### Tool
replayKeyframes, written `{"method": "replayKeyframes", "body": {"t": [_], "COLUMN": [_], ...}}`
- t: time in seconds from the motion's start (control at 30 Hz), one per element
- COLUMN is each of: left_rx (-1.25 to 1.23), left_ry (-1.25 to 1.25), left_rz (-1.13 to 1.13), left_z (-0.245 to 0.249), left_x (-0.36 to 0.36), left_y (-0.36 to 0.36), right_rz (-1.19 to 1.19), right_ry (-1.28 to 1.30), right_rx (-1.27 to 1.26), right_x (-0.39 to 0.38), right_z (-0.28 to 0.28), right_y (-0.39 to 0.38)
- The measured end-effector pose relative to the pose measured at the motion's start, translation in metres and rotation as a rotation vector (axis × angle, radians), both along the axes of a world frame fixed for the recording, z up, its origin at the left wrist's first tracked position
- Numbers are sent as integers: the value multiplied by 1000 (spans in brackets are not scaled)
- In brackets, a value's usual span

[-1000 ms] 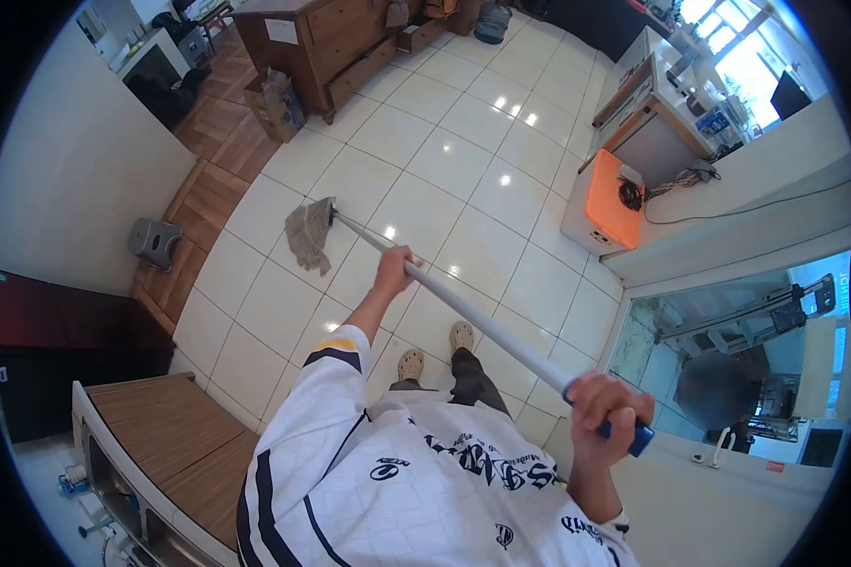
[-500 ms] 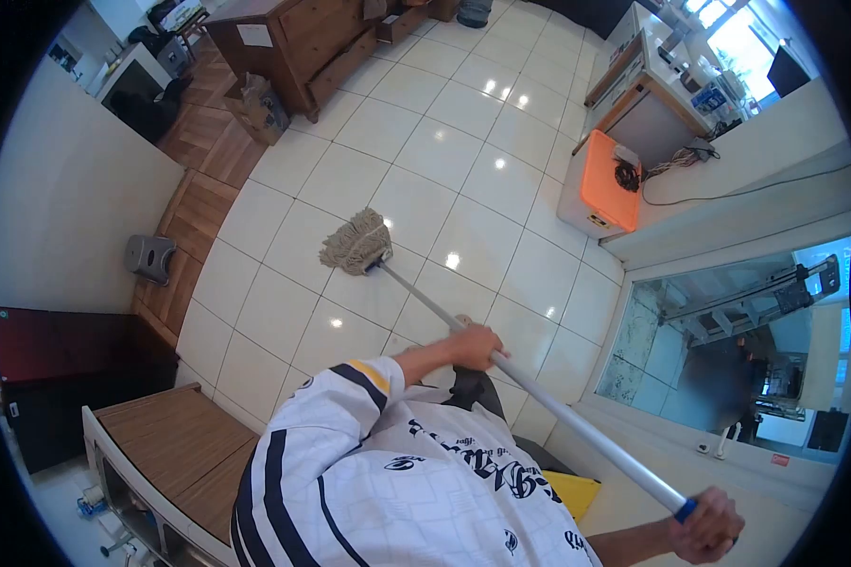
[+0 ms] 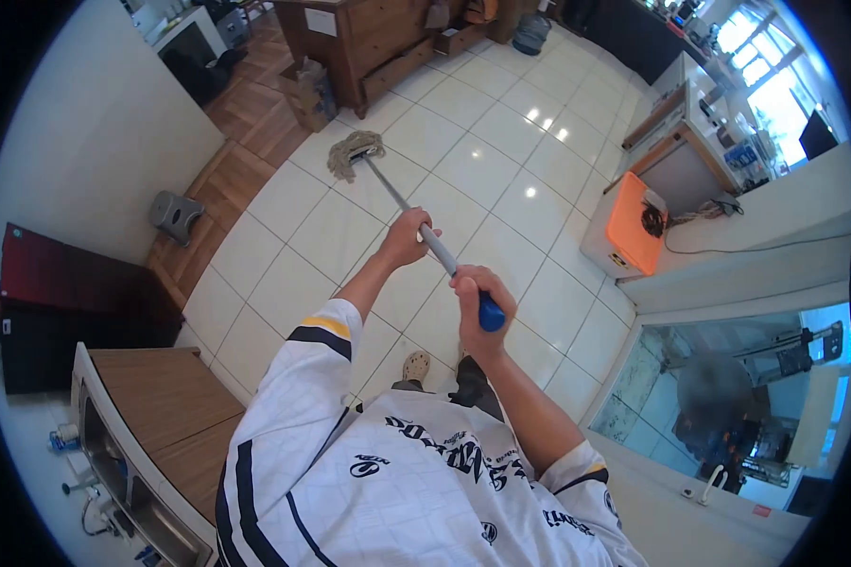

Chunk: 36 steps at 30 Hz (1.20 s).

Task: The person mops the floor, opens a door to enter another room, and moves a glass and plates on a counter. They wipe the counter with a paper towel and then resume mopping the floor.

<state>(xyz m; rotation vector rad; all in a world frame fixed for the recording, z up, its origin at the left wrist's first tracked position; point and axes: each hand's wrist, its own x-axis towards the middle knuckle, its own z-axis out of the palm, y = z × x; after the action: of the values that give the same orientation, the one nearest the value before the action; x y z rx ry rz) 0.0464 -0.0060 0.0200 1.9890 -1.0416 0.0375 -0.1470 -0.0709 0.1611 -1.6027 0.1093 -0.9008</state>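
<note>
I hold a mop with a long grey handle (image 3: 392, 194) and a blue end grip. My left hand (image 3: 405, 239) is closed around the middle of the handle. My right hand (image 3: 476, 291) grips the blue top end, close behind the left. The beige string mop head (image 3: 353, 151) lies far out on the white floor tiles, near the edge of the wooden floor. Both arms are stretched forward over my white patterned shirt, and one beige shoe (image 3: 415, 364) shows below.
A wooden dresser (image 3: 378, 38) and a cardboard box (image 3: 314, 93) stand beyond the mop head. A grey step stool (image 3: 176, 214) sits at the left wall. A white box with an orange lid (image 3: 627, 227) is at the right. A wooden counter (image 3: 165, 411) is at lower left.
The mop head has been pushed forward and away, from mid-floor toward the dresser. My right hand came up from low right to just behind my left hand.
</note>
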Motion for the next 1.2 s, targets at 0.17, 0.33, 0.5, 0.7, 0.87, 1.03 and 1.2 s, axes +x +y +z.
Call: {"method": "replayKeyframes", "body": {"t": [0.17,0.33,0.5,0.7,0.87,1.03,1.2], "left_rx": [-36,-175,-203,-157,289,296,-127], "left_ry": [-32,-6,24,-85,-31,-95,-34], "left_rz": [29,-12,-106,-64,303,259,-16], "left_z": [22,69,97,22,-47,5,63], "left_x": [-39,-119,-162,-50,47,-15,-142], "left_y": [11,8,15,43,88,48,-22], "right_rz": [75,85,73,57,212,234,148], "right_ry": [175,124,-175,216,-33,198,106], "right_rx": [-138,-127,42,-587,-140,-36,-86], "right_x": [-31,-104,-138,-45,83,16,-109], "right_z": [32,91,106,33,-70,-13,55], "right_y": [18,12,25,43,88,40,-42]}}
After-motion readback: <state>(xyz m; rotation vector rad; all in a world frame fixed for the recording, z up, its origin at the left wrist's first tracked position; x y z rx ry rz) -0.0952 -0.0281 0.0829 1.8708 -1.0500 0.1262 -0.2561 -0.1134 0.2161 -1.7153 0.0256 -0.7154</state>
